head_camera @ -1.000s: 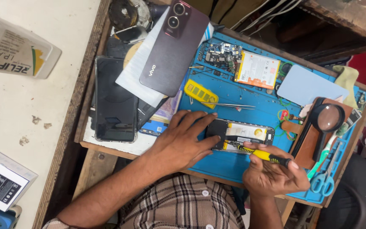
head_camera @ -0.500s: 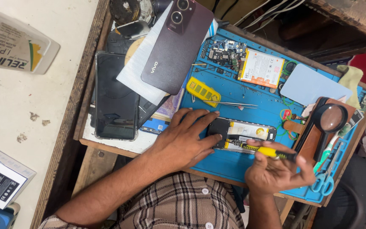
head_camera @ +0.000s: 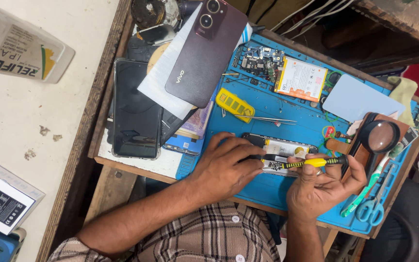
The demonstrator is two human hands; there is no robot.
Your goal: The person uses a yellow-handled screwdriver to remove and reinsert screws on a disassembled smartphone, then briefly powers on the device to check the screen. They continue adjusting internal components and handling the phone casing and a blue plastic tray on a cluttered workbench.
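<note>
Lying under left hand (head_camera: 226, 167): opened phone (head_camera: 282, 148), screwdriver (head_camera: 306, 163) in right hand (head_camera: 318, 187).

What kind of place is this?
Most likely a phone repair bench. A blue work mat holds an opened phone under the left hand, the right hand holds a screwdriver, and a loose battery and circuit board lie nearby.

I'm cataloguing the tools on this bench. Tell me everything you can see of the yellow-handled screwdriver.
The screwdriver is slim, with a yellow handle banded in black and a dark shaft. It lies nearly level, tip pointing left, over the opened phone on the blue mat. The right hand grips the handle near its rear end, thumb and fingers wrapped around it. The left hand rests on the phone, fingertips by the shaft. The tip is hidden there, so its type cannot be told.
</note>
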